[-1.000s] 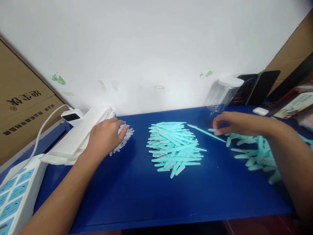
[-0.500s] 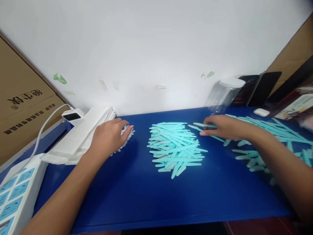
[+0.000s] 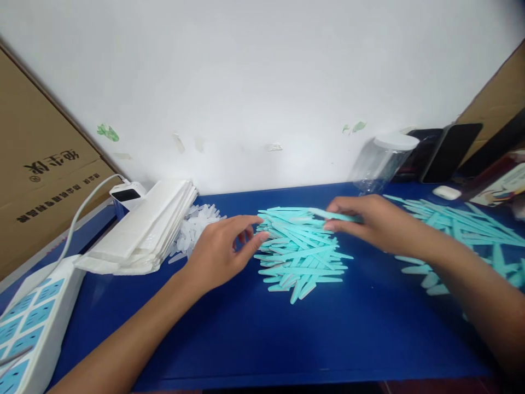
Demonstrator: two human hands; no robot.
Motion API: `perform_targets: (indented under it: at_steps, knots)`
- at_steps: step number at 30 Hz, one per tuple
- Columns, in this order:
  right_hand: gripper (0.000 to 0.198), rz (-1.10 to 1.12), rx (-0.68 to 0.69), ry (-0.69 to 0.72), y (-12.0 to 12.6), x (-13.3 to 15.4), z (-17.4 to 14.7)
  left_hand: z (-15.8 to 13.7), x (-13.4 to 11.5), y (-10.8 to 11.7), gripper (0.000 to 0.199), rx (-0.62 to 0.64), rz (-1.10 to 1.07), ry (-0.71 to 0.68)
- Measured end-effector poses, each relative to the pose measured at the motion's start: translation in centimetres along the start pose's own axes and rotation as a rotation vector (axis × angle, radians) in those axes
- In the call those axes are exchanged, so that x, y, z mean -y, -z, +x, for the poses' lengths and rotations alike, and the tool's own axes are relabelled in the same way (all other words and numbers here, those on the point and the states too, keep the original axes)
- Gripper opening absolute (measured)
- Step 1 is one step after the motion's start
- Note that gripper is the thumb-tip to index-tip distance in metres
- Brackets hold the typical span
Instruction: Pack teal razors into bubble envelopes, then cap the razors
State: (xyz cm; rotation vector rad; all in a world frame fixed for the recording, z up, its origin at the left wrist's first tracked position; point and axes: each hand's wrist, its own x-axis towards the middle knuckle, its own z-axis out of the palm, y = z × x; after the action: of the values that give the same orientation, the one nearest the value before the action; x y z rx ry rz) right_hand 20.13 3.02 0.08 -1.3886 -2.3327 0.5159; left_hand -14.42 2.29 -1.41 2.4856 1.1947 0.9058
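Note:
Slim turquoise sticks that look like eyebrow razors lie in a heap (image 3: 301, 254) mid-table, mostly sideways. Over the heap's upper right, my right hand (image 3: 359, 221) pinches one turquoise eyebrow razor (image 3: 324, 214) between thumb and fingers, its paler end pointing left. At the heap's left edge is my left hand (image 3: 227, 246). Its thumb and forefinger are apart, and the other fingers curl in; nothing shows between the tips. Behind that hand lies a pile of small whitish translucent plastic pieces (image 3: 197, 224). More turquoise razors (image 3: 455, 219) spread out on the right, partly behind my right forearm.
White paper-like sleeves (image 3: 135, 230) are stacked on the left, beside a power strip (image 3: 45, 323) and a small white device (image 3: 127, 194) with a cable. A clear jar (image 3: 383, 158), a phone (image 3: 451, 153) and a white case (image 3: 447, 192) stand at back right. Cardboard (image 3: 45, 164) borders the left.
My left hand has moved right from the whitish pieces to the heap's edge. My right hand has come left from the right-hand razors to above the middle heap, with a razor in it.

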Motion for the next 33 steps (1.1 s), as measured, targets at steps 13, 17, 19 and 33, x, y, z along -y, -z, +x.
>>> perform_targets:
  at_steps: [13,17,19,33]
  knots:
    - [0.027,0.189,-0.032,0.186,-2.6,4.2,-0.7,-0.5,-1.8,-2.0,0.031,0.127,-0.248,-0.059]
    - [0.033,0.21,-0.084,0.207,-2.0,4.1,-0.9,-0.5,-1.9,-1.9,0.024,0.093,-0.329,-0.055]
    - [0.029,0.142,-0.117,0.244,-2.1,4.2,-0.9,-0.6,-2.2,-1.9,0.021,0.079,-0.373,-0.048]
    - [0.027,0.14,-0.233,0.403,-3.5,4.0,-1.3,-0.5,-2.6,-1.7,0.024,0.166,-0.584,0.059]
